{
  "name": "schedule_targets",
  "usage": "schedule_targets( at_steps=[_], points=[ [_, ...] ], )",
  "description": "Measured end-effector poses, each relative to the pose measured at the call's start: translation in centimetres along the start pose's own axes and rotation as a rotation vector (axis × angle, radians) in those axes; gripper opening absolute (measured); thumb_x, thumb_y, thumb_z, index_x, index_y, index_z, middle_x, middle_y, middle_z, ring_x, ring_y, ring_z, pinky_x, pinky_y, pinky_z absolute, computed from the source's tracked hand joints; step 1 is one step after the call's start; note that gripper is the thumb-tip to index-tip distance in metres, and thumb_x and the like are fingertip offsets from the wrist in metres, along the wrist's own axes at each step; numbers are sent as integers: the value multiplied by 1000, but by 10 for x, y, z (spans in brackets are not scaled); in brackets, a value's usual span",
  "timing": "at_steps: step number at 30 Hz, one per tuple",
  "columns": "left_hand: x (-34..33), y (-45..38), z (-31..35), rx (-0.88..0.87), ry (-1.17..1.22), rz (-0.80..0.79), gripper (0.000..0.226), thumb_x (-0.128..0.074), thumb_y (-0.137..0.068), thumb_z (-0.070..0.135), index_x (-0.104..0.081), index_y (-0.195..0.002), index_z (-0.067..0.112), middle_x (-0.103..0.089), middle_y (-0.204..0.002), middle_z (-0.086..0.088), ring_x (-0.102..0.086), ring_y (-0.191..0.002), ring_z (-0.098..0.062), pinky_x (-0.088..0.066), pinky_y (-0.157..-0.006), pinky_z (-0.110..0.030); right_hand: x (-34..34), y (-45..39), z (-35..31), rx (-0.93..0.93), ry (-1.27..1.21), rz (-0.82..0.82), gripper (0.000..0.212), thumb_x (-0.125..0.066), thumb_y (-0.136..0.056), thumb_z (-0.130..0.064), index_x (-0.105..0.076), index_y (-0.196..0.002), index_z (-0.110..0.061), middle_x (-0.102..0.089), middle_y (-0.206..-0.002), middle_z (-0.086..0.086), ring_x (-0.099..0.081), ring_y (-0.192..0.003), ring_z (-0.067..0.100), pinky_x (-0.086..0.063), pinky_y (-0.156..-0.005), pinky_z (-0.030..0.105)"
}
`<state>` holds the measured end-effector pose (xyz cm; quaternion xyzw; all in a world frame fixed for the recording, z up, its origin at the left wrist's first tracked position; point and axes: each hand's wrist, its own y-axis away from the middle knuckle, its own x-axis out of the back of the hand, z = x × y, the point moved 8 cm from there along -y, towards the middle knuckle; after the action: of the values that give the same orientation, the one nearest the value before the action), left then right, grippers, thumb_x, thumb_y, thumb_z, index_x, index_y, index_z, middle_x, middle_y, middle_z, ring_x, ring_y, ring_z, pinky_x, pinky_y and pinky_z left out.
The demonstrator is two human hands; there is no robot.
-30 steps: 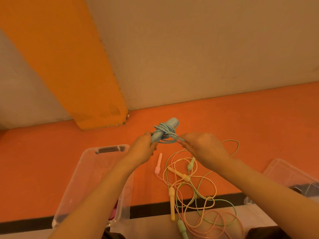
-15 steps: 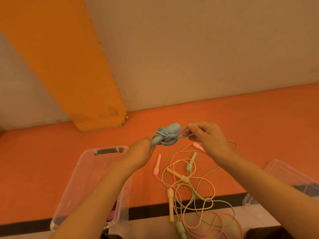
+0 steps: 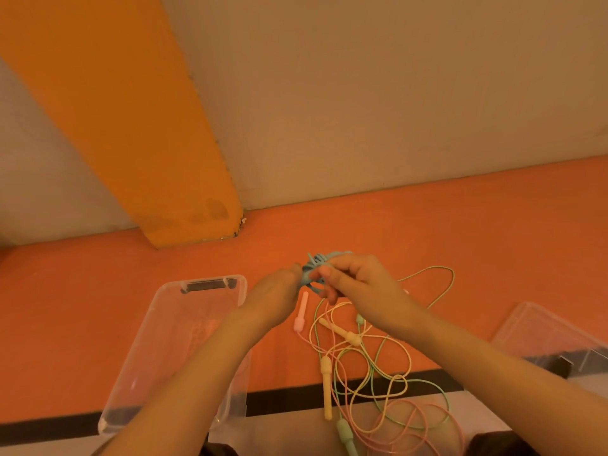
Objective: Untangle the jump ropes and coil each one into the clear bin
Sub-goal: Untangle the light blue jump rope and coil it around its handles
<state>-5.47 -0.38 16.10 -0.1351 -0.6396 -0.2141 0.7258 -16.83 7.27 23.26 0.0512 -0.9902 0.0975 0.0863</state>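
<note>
Bin [image 3: 164,324] of clear plastic is seen at the left on the orange floor [image 3: 493,225], just beside the left hand [image 3: 273,301], whose fingers are curled round the blue jump rope [image 3: 314,263]. That bundle is held above the floor, and the right hand [image 3: 365,291], half a second ago pulling a strand out to the side, has been brought in and is pinching the wrap. Tucking of the last turn is judged near; binning is not yet done. Pink, yellow and green ropes [image 3: 378,373] are left tangled at the right. No writing can be read.
</note>
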Motion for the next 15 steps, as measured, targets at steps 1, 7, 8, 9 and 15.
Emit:
schedule_targets(
  at_steps=[1,7,8,9,15],
  points=[
    [0,0,0,2,-24,9,18,-42,-97,13,-47,-114,11,-61,-108,-14,-60,-96,-35,-41,-67,-39,3,-1,1,-24,-37,21,29,-47,-97,-6,-64,-83,12,-57,-50,-8,-55,-53,10,-53,-68,36],
    [7,-1,7,-10,-72,26,18,-46,-99,26,-47,-105,9,-62,-108,-14,-59,-96,-36,-33,-64,-34,35,-9,12,-158,-291,187,26,-41,-100,-8,-63,-87,-4,-52,-58,-6,-40,-41,0,-40,-55,22],
    [9,1,10,-25,-81,32,24,-47,-99,32,-47,-106,9,-62,-108,-14,-59,-97,-36,-32,-64,-34,41,-10,17,-169,-307,204,26,-41,-100,-9,-63,-87,-6,-51,-59,-6,-39,-41,1,-38,-55,23],
    [11,2,12,-39,-90,34,30,-47,-98,38,-47,-107,9,-62,-108,-13,-59,-97,-35,-32,-64,-33,47,-11,21,-175,-316,216,26,-41,-100,-10,-64,-88,-7,-52,-60,-6,-38,-41,2,-37,-54,23],
    [13,6,24,-75,-12,23,41,-34,-99,50,-46,-105,11,-61,-105,-12,-58,-94,-32,-28,-63,-33,65,-14,34,-191,-344,271,27,-42,-100,-9,-65,-87,-6,-48,-69,5,-31,-44,3,-28,-43,17]
  ],
)
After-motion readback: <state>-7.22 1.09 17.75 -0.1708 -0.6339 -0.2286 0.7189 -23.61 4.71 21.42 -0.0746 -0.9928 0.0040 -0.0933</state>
